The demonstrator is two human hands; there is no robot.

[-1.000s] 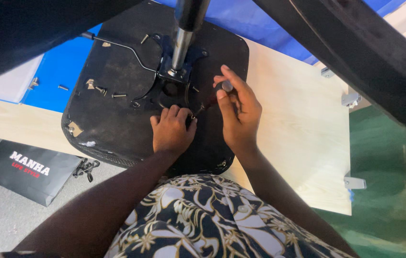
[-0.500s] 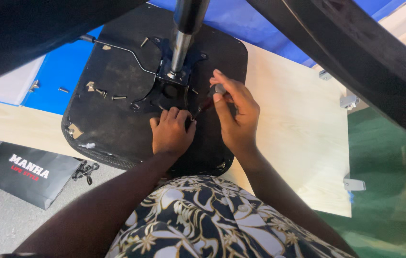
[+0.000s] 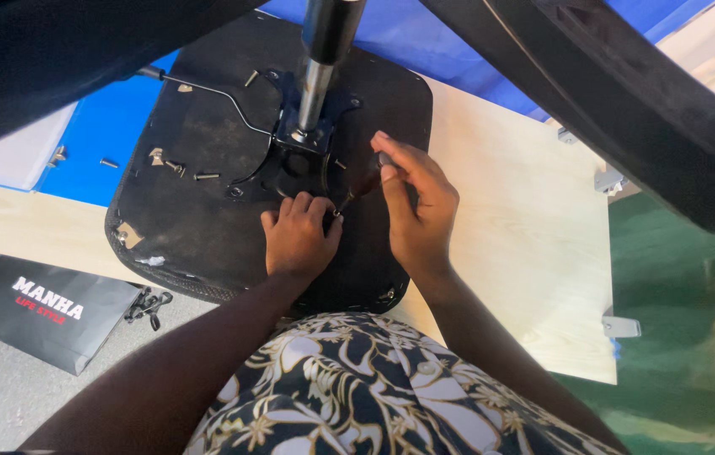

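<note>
Right hand (image 3: pixel 415 211) clamped on screwdriver (image 3: pixel 362 184); left hand (image 3: pixel 297 240) pinches at its tip on chair seat (image 3: pixel 197 219). Screwdriver looks light, rigid; best held by the handle.

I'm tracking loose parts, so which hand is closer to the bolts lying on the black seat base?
Left. The left hand rests on the seat base just right of and below the loose bolts; the right hand, holding a screwdriver, sits farther right.

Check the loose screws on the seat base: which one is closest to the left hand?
The screw lying sideways, rightmost of the cluster left of the bracket; the others sit farther from the left hand.
</note>
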